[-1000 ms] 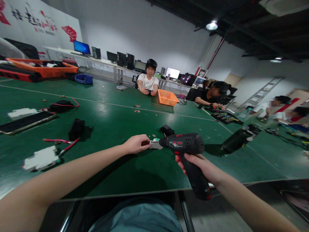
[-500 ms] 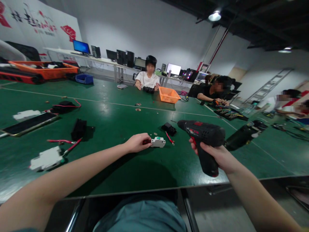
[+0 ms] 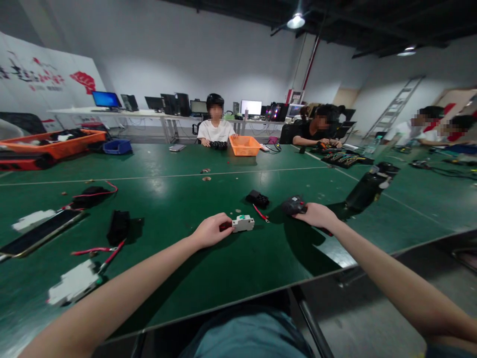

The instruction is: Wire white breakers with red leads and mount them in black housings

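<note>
My left hand is closed at the left end of a small white circuit breaker with a green part on top. A dark red piece, perhaps a wire, shows between the fingers. To the right, my right hand grips a dark cordless drill, its body turned so that the tip is hidden. Just beyond the breaker lies a black block, with a short red wire in front of it.
At left lie another white breaker with red wires, a black block and a phone. A black bottle lies at right. Across the green table, a person sits by an orange basket; others sit farther right.
My right hand has lowered the drill toward the table and turned it, moving a little left. My left hand stays at the breaker. The camera view has shifted and levelled.
</note>
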The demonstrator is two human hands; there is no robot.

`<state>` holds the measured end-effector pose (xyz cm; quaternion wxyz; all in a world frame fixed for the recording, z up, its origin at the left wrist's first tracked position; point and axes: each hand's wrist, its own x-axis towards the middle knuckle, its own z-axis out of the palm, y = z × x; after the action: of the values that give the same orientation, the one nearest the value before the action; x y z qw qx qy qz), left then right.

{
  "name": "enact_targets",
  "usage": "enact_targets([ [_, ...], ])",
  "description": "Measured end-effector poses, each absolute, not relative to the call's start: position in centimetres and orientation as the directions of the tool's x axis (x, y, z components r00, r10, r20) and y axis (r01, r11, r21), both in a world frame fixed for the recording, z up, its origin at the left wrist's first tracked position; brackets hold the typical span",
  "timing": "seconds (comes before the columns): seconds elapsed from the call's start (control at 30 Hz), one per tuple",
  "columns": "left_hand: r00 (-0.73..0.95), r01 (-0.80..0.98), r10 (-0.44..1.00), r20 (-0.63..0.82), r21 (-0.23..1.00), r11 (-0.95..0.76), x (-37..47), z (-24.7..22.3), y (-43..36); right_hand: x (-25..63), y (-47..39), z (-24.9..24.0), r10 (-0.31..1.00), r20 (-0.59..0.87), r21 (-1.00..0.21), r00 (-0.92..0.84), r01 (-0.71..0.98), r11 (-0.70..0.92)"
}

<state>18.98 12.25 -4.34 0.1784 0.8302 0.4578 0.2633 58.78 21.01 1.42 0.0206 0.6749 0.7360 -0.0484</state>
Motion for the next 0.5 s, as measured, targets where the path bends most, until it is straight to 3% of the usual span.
enact_targets([
  [0.27,0.432,0.675,0.857,0.279,0.530,-0.513,19.1,-4.4,12.3,58.3,23.1,1.6,0.988,-0.122,0.101,-0.094,0.989,0.107],
  [0.4,0.441,0.672,0.852,0.282,0.525,-0.522,19.1,-4.4,12.3,55.5,20.0,2.3,0.982,0.057,0.229,-0.177,0.960,0.160],
  [0.5,0.438,0.677,0.851,0.288,0.517,-0.524,19.1,-4.4,12.4,52.5,17.5,2.9,0.922,0.194,0.153,-0.335,0.939,0.309],
])
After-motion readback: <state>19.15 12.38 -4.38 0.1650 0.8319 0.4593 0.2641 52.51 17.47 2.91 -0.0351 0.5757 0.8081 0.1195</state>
